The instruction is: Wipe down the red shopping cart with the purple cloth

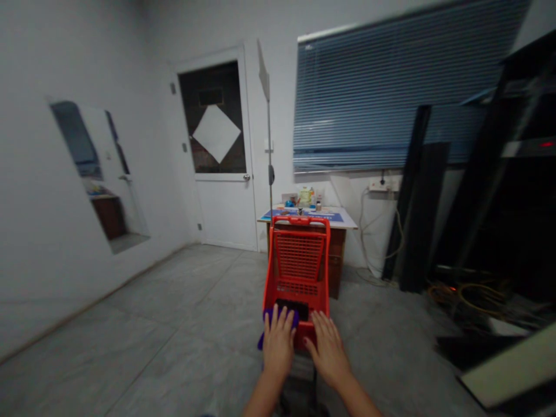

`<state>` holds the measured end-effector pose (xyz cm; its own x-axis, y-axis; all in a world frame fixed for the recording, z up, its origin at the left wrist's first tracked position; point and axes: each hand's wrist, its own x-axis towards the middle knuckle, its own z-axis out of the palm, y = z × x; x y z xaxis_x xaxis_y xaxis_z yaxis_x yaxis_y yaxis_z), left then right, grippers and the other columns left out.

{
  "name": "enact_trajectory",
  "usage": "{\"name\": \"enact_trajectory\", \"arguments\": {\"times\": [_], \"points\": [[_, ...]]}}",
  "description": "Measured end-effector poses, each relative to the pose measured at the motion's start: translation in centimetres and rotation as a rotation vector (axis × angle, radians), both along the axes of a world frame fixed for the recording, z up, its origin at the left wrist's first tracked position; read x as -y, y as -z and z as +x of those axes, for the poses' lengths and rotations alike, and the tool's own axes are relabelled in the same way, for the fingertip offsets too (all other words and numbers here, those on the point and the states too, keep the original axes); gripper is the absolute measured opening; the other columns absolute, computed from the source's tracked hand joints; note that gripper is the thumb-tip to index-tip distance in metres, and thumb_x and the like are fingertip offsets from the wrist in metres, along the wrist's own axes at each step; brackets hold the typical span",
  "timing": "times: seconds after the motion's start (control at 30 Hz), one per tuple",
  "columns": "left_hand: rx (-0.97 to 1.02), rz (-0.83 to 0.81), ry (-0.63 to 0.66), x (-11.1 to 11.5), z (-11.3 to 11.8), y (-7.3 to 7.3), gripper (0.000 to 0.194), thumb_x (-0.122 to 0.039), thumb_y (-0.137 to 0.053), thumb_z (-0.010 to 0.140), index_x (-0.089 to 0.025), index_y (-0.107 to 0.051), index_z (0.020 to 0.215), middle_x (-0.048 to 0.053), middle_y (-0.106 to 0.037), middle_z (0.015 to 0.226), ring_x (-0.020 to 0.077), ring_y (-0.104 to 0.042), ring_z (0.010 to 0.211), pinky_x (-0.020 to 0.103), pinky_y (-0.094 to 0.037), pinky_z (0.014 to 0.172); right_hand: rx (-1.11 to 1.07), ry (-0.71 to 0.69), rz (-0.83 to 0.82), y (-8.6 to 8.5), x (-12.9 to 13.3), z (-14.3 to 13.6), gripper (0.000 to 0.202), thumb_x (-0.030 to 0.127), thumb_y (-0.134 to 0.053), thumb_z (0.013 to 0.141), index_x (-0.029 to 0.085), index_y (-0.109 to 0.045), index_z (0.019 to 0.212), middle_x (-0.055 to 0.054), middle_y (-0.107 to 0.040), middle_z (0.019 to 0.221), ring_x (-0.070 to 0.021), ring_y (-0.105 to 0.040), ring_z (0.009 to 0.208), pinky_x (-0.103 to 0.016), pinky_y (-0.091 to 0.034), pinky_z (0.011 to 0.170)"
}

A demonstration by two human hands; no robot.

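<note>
A red plastic shopping cart (299, 255) stands in front of me, its slatted basket facing me. My left hand (279, 341) holds a purple cloth (268, 314) against the cart's near left edge, with the fingers laid over it. Part of the cloth hangs down at the left side. My right hand (328, 347) rests on the near right edge, fingers stretched out and thumb apart, with nothing seen in it. A dark opening (299, 307) shows in the cart just beyond both hands. The cart's lower frame is mostly hidden by my arms.
Behind the cart is a small desk (347, 219) bearing bottles and small items. A thin pole (270, 150) with a panel rises beside it. A closed white door (226, 208) and a mirror (117, 220) are to the left. Dark racks (423, 214) and loose cables (482, 295) stand right.
</note>
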<state>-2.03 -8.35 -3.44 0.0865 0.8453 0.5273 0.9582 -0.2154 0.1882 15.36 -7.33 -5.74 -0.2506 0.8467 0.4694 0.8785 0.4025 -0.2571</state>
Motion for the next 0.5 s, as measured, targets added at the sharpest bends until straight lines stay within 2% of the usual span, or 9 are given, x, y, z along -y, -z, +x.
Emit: {"name": "enact_trajectory", "arguments": {"times": [0.1,0.2,0.33,0.4,0.5], "points": [[-0.007,-0.014,0.029,0.1,0.6,-0.4,0.041,-0.025,-0.045,0.095,-0.03,-0.052,0.135,0.001,-0.052,0.142,0.0262,-0.035,0.139,0.055,-0.025,0.115,-0.015,-0.003,0.015,0.1,0.1,-0.4,0.061,0.052,-0.037,0.096,0.017,-0.04,0.145,-0.009,-0.04,0.149,-0.0253,-0.033,0.14,-0.047,-0.024,0.117],[-0.023,-0.016,0.053,0.2,-0.6,-0.7,0.041,-0.026,-0.044,0.095,-0.031,-0.052,0.135,0.0,-0.053,0.142,0.0255,-0.036,0.139,0.055,-0.025,0.116,-0.006,-0.006,0.016,0.2,0.2,-0.5,0.062,0.053,-0.036,0.096,0.016,-0.037,0.146,-0.009,-0.039,0.15,-0.0249,-0.031,0.14,-0.048,-0.024,0.116],[-0.014,0.009,-0.028,0.2,-1.9,-0.6,0.04,-0.023,-0.042,0.096,-0.028,-0.054,0.134,0.002,-0.052,0.142,0.0266,-0.034,0.14,0.055,-0.025,0.115,0.0,-0.01,0.016,0.5,0.1,-0.9,0.066,0.055,-0.036,0.095,0.013,-0.034,0.147,-0.01,-0.037,0.151,-0.0248,-0.029,0.141,-0.046,-0.026,0.116],[-0.006,0.008,-0.048,0.2,-1.5,-0.6,0.04,-0.023,-0.041,0.096,-0.027,-0.055,0.133,0.002,-0.053,0.142,0.0267,-0.034,0.14,0.055,-0.025,0.115,-0.004,-0.011,0.02,0.6,0.0,-1.2,0.068,0.056,-0.037,0.095,0.013,-0.034,0.147,-0.01,-0.037,0.151,-0.0254,-0.029,0.141,-0.046,-0.026,0.116],[-0.011,-0.017,0.014,0.2,-0.1,-0.8,0.041,-0.024,-0.042,0.096,-0.029,-0.052,0.135,0.001,-0.053,0.142,0.0257,-0.034,0.14,0.055,-0.024,0.116,-0.007,-0.008,0.02,0.7,-0.1,-1.4,0.068,0.057,-0.036,0.095,0.013,-0.036,0.146,-0.011,-0.039,0.15,-0.0261,-0.03,0.141,-0.046,-0.027,0.116]]}}
